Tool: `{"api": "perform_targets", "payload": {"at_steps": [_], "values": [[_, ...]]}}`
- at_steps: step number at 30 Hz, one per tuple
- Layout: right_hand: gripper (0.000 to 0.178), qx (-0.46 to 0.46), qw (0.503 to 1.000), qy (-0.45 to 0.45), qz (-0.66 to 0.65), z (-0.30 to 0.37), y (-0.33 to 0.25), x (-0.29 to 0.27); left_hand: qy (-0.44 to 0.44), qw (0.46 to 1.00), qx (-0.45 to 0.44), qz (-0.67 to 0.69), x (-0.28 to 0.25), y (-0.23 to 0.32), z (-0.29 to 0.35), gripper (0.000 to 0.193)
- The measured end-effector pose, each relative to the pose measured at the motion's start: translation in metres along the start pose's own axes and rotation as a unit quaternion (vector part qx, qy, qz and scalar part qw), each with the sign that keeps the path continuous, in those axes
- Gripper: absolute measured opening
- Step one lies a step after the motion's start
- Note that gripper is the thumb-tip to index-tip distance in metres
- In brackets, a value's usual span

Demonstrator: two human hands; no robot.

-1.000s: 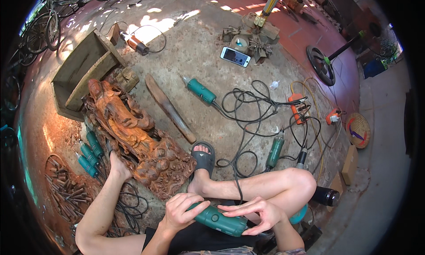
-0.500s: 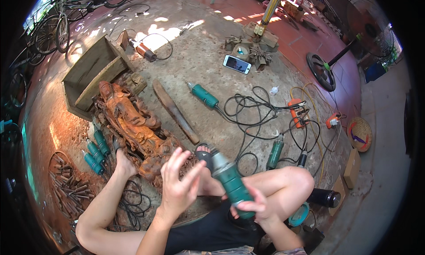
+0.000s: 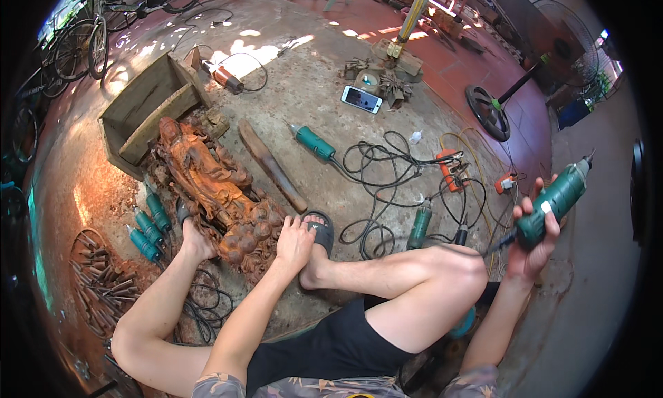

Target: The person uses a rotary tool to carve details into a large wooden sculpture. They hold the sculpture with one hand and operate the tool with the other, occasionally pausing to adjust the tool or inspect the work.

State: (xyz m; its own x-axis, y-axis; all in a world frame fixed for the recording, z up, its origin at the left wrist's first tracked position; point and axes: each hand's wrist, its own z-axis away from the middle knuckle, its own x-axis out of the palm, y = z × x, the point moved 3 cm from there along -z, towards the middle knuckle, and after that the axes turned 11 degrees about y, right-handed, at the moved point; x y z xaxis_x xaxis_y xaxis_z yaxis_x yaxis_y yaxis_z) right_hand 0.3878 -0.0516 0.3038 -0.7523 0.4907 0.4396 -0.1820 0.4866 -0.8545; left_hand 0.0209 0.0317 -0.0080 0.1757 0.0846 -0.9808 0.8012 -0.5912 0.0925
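Note:
On the right, my right hand (image 3: 533, 249) holds a green die grinder (image 3: 556, 199) raised, its metal tip pointing up and to the right. The fingers wrap round the lower body, and its cord trails off to the left. My left hand (image 3: 295, 245) is low, back upward, by the toes of my sandalled foot (image 3: 316, 231); its fingers look loosely extended with nothing seen in them. Whether they touch the foot cannot be made out. Just left of that hand, a reddish-brown carved wooden figure (image 3: 210, 173) lies face up, its head against a wooden box-like stand (image 3: 150, 115).
Another green grinder (image 3: 314, 143) lies ahead amid tangled black cords (image 3: 383, 173). Several grinders (image 3: 146, 227) and a basket of tool bits (image 3: 103, 282) sit left. A wooden bat (image 3: 269, 163), a phone (image 3: 362, 100), orange power strips (image 3: 452, 170) and a fan (image 3: 489, 111) stand or lie around.
My right hand has carried the grinder from above my lap up and out to the right. My left hand has gone down beside my foot.

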Motion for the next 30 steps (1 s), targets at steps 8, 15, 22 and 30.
{"api": "perform_targets", "payload": {"at_steps": [8, 15, 22, 30], "values": [[0.068, 0.046, 0.984, 0.046, 0.167, 0.034, 0.077, 0.01, -0.031, 0.999, -0.034, 0.026, -0.006, 0.003, 0.002, 0.031], [0.068, 0.277, 0.94, 0.006, 0.198, 0.12, 0.184, 0.02, 0.056, 0.992, 0.003, 0.109, -0.007, 0.002, 0.009, 0.031], [0.072, 0.328, 0.918, -0.035, 0.222, 0.153, 0.222, -0.003, -0.016, 0.996, -0.022, 0.082, -0.002, 0.007, -0.009, 0.027], [0.089, 0.333, 0.908, -0.079, 0.241, 0.157, 0.25, -0.012, 0.064, 0.972, 0.093, 0.204, -0.051, -0.023, -0.017, 0.032]]}}
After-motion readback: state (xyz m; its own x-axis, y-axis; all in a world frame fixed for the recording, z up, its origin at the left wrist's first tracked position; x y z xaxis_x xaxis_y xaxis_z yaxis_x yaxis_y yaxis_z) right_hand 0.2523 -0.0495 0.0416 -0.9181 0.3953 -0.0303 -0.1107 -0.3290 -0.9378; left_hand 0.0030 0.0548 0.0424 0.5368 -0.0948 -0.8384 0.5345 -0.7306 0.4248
